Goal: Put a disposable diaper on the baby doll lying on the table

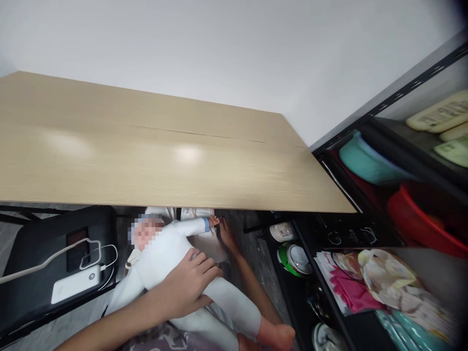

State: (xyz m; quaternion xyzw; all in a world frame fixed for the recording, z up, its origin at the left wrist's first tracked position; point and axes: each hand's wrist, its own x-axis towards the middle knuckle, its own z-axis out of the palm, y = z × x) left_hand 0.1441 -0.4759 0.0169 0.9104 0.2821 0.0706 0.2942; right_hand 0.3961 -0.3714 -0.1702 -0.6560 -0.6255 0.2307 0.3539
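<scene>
A baby doll (166,253) in a white one-piece suit with blue cuffs lies across my lap below the table edge. Its head is at the left and its bare feet are at the lower right. My left hand (195,275) rests over the doll's belly and hip, its fingers curved round the body. Further down, my right hand (227,234) reaches below the table edge, close to the doll's small hand and a white packet (208,243). Its fingertips are partly hidden, and whether they grip the packet is unclear.
The wooden table (183,175) spans the view ahead. A black chair (32,248) at the left bears a white power bank (76,284) with cables. At the right, a black shelf holds a teal basin (369,161), a red basin (420,219), pink cloth (353,290) and bags.
</scene>
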